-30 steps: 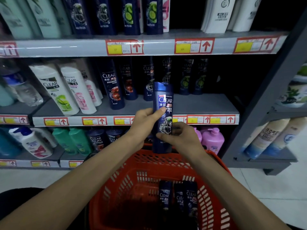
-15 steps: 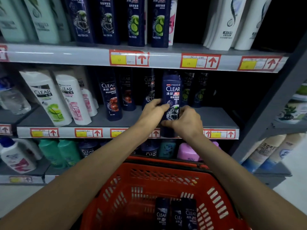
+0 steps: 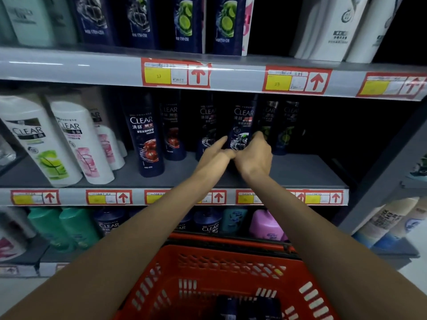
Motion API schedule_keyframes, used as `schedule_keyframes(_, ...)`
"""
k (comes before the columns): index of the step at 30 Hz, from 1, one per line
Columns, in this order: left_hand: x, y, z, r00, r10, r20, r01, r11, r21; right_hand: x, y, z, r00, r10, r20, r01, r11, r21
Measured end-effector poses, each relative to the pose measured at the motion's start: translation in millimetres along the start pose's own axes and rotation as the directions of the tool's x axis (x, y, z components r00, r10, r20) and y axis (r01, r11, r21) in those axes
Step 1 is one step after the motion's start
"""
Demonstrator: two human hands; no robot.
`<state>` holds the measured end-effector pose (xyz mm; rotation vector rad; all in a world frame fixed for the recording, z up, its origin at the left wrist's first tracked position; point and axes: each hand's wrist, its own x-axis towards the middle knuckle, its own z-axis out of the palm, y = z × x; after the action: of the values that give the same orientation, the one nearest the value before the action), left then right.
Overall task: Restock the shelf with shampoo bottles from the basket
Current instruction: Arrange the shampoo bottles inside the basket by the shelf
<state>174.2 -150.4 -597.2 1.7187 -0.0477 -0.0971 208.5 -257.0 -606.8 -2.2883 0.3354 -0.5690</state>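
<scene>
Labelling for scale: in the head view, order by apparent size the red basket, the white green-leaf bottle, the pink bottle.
1. red basket, though it is nearest the camera
2. white green-leaf bottle
3. pink bottle, partly hidden
</scene>
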Motion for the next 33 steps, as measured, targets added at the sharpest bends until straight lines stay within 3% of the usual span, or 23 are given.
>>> schedule_keyframes(5,25,-17,12,0.997,0.030,-0.072,-0.035,0.998,-0.057,16,4,27,0.995,-0.031,-0.091,0.027,0.999,-0.047)
schedule_keyframes(13,46,-33,24,0.994,0.013,-0.111,-0.020,0.998,-0.062,26,17,43,0.993,-0.053,-0.103,0.041,0.993,-0.115)
schedule_keyframes(20,25,-18,11,0.999,-0.007,-0.041,0.007,1.000,0.003,15,22,18,0.995,-0.056,0.088,0.056,0.998,0.007)
schedule_keyframes(28,-28,0,-18,0.999,0.034,0.027,-0.042,0.927,0.372,-32,32,-55,0.931,-0.128,0.342,0.189,0.970,-0.151)
schedule_keyframes(33,-73,9,-28,0.988,0.097,0.121,-0.154,0.699,0.698,-65,30,-101,0.894,-0.101,0.437,0.276,0.892,-0.359)
